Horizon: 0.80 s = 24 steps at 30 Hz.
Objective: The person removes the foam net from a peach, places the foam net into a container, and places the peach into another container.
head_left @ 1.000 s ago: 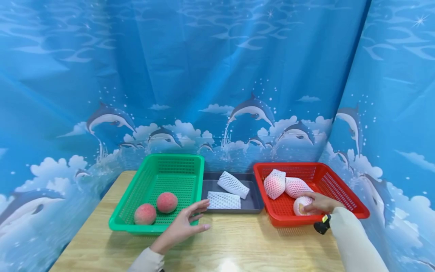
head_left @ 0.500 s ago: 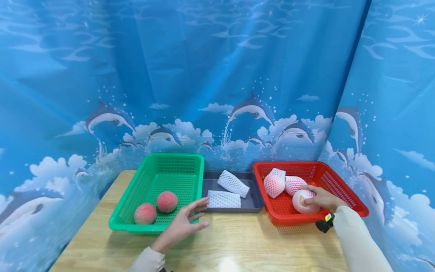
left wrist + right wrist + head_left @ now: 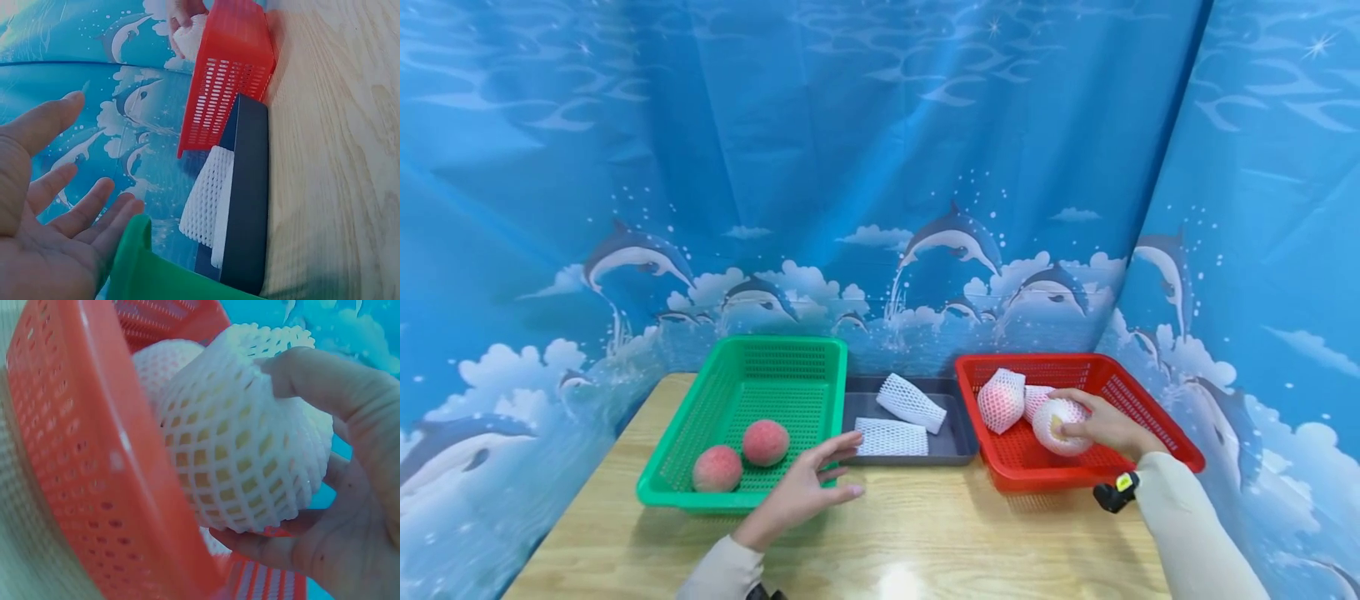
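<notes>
My right hand (image 3: 1103, 425) grips a peach in a white foam net (image 3: 1060, 427) over the red basket (image 3: 1026, 479). In the right wrist view the netted peach (image 3: 240, 437) shows yellowish through the mesh, with thumb and fingers round it. Two more netted fruits lie in that basket, one netted peach (image 3: 1002, 402) in plain sight and one netted fruit (image 3: 1036, 398) partly hidden behind the held one. My left hand (image 3: 805, 485), empty with fingers spread, hovers by the right front corner of the green basket (image 3: 658, 492). That basket holds two bare peaches (image 3: 766, 442).
Between the baskets sits a dark grey tray (image 3: 955, 446) with two white foam net sleeves (image 3: 891, 437), one flat in front and one slanted behind. Everything stands on a wooden table (image 3: 925, 533). A blue dolphin-print curtain (image 3: 865, 167) hangs close behind and on the right.
My right hand has raised the netted peach slightly and brought it left, so it now covers more of the fruit behind. The left hand has stayed nearly still.
</notes>
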Tool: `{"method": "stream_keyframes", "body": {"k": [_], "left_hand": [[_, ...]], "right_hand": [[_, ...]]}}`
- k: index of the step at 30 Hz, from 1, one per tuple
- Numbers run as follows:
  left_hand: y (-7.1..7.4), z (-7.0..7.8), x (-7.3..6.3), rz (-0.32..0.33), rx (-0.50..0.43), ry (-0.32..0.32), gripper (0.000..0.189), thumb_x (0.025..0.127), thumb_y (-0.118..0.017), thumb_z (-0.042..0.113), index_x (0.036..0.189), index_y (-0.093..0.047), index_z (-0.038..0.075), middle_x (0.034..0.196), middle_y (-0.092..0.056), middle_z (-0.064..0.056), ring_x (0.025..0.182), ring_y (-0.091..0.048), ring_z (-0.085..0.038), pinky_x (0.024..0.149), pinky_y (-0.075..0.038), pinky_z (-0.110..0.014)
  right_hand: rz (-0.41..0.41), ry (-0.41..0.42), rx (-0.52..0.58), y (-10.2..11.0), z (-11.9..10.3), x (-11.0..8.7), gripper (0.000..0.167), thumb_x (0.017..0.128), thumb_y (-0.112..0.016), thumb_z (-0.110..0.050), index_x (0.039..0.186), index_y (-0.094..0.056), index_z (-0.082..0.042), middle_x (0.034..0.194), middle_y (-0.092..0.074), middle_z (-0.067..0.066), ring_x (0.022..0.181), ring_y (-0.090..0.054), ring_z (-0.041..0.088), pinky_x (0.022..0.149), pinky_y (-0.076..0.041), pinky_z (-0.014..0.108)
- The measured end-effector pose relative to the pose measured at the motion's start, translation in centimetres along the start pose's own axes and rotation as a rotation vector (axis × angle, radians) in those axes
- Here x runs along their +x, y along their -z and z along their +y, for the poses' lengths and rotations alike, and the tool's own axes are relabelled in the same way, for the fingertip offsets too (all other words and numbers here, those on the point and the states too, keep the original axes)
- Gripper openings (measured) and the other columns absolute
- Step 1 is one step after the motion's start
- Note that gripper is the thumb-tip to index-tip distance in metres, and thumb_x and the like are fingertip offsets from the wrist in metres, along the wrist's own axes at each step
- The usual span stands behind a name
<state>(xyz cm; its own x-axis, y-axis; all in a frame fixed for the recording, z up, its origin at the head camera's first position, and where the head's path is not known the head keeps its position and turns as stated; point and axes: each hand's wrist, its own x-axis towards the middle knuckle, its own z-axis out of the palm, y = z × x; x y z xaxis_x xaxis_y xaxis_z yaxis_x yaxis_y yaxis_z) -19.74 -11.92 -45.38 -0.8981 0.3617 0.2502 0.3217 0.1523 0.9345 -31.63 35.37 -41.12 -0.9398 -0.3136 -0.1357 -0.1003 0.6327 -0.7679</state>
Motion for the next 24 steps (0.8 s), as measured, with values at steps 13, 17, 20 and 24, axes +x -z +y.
{"method": "stream_keyframes", "body": {"k": [13,17,20,24], "left_hand": [[-0.8,1.0,1.1,-0.020,0.025,-0.056,0.067,0.082,-0.075,0.010,0.141,-0.044,0.002,0.142,-0.046,-0.020,0.128,-0.045,-0.038,0.105,-0.043,-0.049],[-1.2,1.2,1.3,-0.019,0.032,-0.080,0.066,0.082,-0.075,0.009,0.140,-0.045,0.001,0.140,-0.047,-0.023,0.127,-0.046,-0.039,0.104,-0.045,-0.047],[-1.6,1.3,1.5,-0.012,0.041,-0.100,0.065,0.082,-0.075,0.010,0.139,-0.046,0.000,0.139,-0.048,-0.023,0.126,-0.046,-0.040,0.103,-0.046,-0.046],[-2.0,1.4,1.8,-0.008,0.040,-0.121,0.065,0.082,-0.075,0.010,0.139,-0.046,0.000,0.138,-0.049,-0.022,0.126,-0.047,-0.040,0.102,-0.046,-0.047]], "right_hand": [[0.028,0.145,0.011,-1.7,-4.2,-0.5,0.065,0.084,-0.074,-0.025,0.140,-0.044,-0.012,0.131,-0.045,0.021,0.108,-0.047,0.035,0.072,-0.058,0.036],[0.033,0.157,0.000,-2.5,-5.2,-0.7,0.065,0.084,-0.074,-0.028,0.140,-0.044,-0.015,0.131,-0.045,0.020,0.109,-0.047,0.035,0.073,-0.058,0.035],[0.029,0.174,-0.007,-3.1,-5.8,-0.6,0.065,0.084,-0.074,-0.029,0.140,-0.044,-0.017,0.134,-0.044,0.019,0.110,-0.047,0.035,0.074,-0.058,0.035],[0.027,0.199,-0.007,-3.9,-6.6,-0.6,0.066,0.084,-0.074,-0.029,0.141,-0.044,-0.018,0.138,-0.042,0.018,0.111,-0.046,0.036,0.074,-0.058,0.035]]}}
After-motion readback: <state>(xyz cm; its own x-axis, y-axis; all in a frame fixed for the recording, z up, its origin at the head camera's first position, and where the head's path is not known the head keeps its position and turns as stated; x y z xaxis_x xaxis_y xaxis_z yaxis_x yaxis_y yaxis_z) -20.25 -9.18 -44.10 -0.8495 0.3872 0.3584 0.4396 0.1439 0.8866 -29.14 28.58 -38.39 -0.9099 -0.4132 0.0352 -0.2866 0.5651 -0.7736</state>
